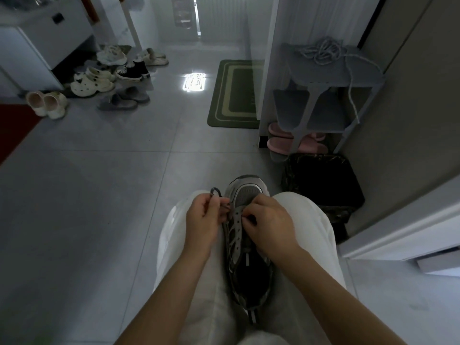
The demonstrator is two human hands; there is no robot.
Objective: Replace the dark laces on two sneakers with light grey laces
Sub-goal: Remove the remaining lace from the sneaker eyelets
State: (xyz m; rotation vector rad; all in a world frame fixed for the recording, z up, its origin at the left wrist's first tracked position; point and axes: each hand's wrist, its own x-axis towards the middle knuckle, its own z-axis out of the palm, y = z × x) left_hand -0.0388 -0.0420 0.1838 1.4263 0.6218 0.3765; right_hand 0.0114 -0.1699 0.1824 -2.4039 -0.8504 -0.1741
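Grey tile floor (99, 195) here, and the sneaker (245, 195) sits wedged toe-out between the thighs so it can't slide, left hand (201, 220) pinching the dark lace (216, 191) out sideways, right hand (268, 220) pinching it at the toe-end eyelets, light grey laces (323, 52) piled by the shoe rack's (311, 73) top back edge.

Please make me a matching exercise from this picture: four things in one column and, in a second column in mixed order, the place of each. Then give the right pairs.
Things
1. sneaker
2. light grey laces
3. pink slippers
4. green mat

Places
A. on the top shelf of the grey rack
B. on the person's lap
C. flat on the open floor tiles
D. at the bottom of the rack

Pairs: 1-B; 2-A; 3-D; 4-C
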